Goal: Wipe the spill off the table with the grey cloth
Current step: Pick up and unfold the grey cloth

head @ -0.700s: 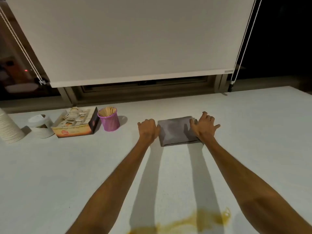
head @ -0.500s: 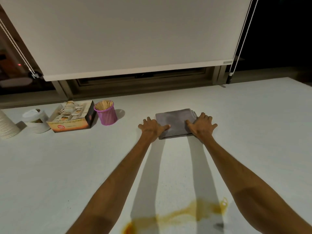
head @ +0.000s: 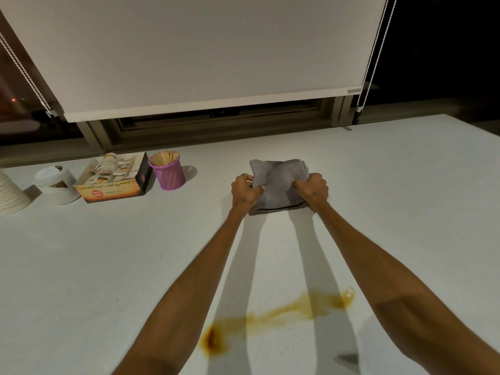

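Dim, warm light from above and behind casts long arm shadows across the table (head: 81,266); edges bow.

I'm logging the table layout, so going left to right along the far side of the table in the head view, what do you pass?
Stack of paper cups → white tub → cardboard box → pink cup of wooden sticks → left hand → grey cloth → right hand.

Both arms stretched straight out toward 12 o'clock, left hand (head: 244,191) and right hand (head: 313,188) fisted, each pinching the grey cloth (head: 278,182).
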Action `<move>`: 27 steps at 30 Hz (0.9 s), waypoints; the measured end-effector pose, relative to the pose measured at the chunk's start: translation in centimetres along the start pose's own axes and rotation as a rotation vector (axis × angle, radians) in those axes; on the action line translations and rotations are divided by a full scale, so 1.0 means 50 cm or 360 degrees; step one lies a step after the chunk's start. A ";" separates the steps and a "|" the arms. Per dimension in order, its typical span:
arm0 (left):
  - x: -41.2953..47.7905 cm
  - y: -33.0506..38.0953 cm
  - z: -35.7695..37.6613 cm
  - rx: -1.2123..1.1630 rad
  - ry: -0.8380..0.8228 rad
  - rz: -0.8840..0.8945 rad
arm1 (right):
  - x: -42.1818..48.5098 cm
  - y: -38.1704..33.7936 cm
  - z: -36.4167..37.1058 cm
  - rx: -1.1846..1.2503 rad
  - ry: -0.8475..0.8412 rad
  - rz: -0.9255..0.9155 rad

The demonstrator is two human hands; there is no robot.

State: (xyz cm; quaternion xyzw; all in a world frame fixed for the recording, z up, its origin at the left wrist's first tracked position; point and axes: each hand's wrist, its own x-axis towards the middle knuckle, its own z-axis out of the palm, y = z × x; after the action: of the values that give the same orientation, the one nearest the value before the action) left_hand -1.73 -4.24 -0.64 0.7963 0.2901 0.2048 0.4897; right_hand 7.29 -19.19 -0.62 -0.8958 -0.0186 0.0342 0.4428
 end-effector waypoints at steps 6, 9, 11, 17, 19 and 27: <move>-0.071 0.006 -0.038 -0.0258 0.0103 -0.0043 | -0.074 -0.007 -0.031 0.0209 0.0110 -0.0055; -0.111 0.006 -0.063 -0.0393 0.0119 -0.0039 | -0.116 -0.003 -0.045 0.0309 0.0153 -0.0057; -0.138 0.002 -0.084 -0.0457 0.0105 -0.0035 | -0.146 0.004 -0.054 0.0373 0.0150 -0.0032; -0.213 -0.023 -0.129 -0.0531 0.0048 -0.0065 | -0.242 0.028 -0.060 0.0464 0.0160 0.0028; -0.237 -0.034 -0.133 -0.0540 0.0052 -0.0093 | -0.269 0.035 -0.061 0.0452 0.0171 0.0036; -0.321 -0.047 -0.148 -0.0590 0.0077 -0.0198 | -0.349 0.063 -0.083 0.0520 0.0182 0.0004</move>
State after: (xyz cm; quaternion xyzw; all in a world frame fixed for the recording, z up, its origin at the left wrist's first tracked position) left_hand -18.87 -9.18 -0.19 0.6679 0.3077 0.2432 0.6325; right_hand -9.79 -25.48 0.17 -0.8123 0.0137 -0.0137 0.5829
